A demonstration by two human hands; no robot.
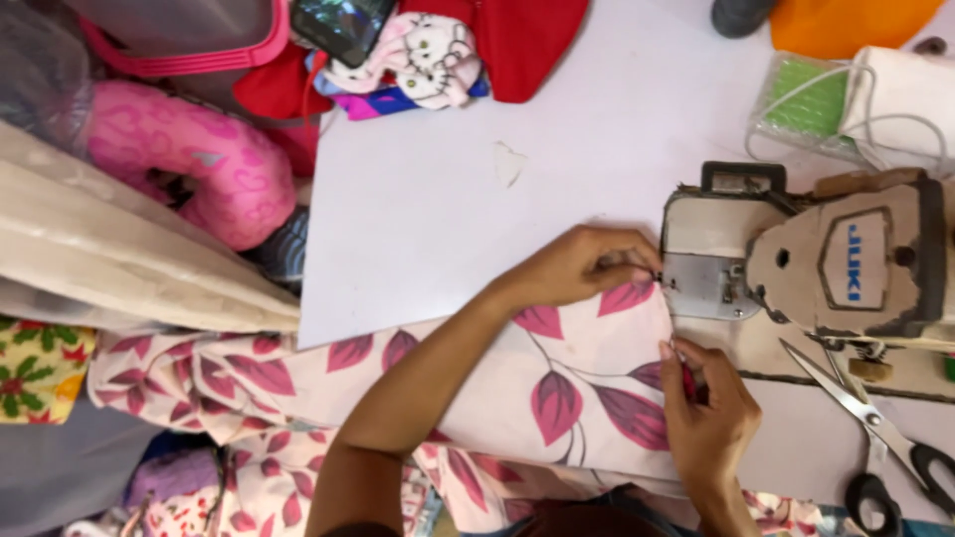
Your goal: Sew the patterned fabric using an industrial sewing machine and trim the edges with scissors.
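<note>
I work at a pale lilac tabletop [448,199] crowded along its edges. The leaf-print fabric [557,388], cream with pink and purple leaves, lies across the near part of it and runs off toward eight o'clock in loose folds. Its far edge meets the plate of the sewing machine [796,264], which stands at three o'clock. My left hand [582,267] lies on the cloth's upper corner, fingers curled and pinching the edge right beside the needle plate. My right hand [708,413], at five o'clock from the left, is clenched on the cloth's side edge; something small and dark red shows between thumb and fingers, and I cannot tell what it is. Scissors [875,428] lie on the tabletop just right of that hand, blades pointing to ten o'clock. At ten o'clock sits a pink neck pillow [189,159] beside cream cloth [119,259]; at twelve, red fabric [527,40] and a cartoon-cat print [433,55].
</note>
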